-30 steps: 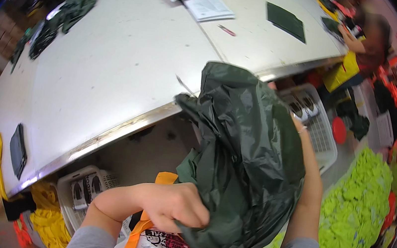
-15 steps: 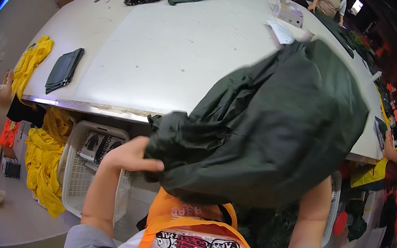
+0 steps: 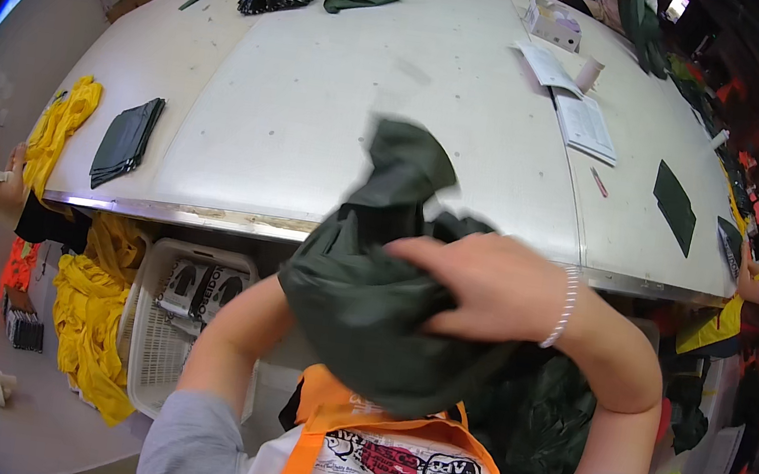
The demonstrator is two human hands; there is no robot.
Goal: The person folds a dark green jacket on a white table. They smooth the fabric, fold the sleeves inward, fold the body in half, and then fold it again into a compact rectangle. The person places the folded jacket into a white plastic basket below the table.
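Observation:
A dark green garment (image 3: pixel 361 302), bunched up and blurred by motion, hangs in front of my chest at the table's near edge. Its upper end folds up over the tabletop. My right hand (image 3: pixel 498 286), with a white coiled band at the wrist, comes across from the right and grips the cloth between thumb and fingers. My left forearm (image 3: pixel 237 338) runs into the garment's left side, where the cloth hides the hand and its fingers.
The white table (image 3: pixel 276 147) carries a folded dark green stack (image 3: pixel 126 141), yellow cloth (image 3: pixel 75 125), papers (image 3: pixel 584 125), a pen (image 3: pixel 599 182) and a flat dark piece (image 3: pixel 675 209). Below are a white basket (image 3: pixel 156 371) and dark green cloth (image 3: pixel 536 430). Other people work at both sides.
The garment, spread wide to the right before, is now gathered lower and closer to my middle. My right hand has come inward over it. My left hand has gone behind the cloth.

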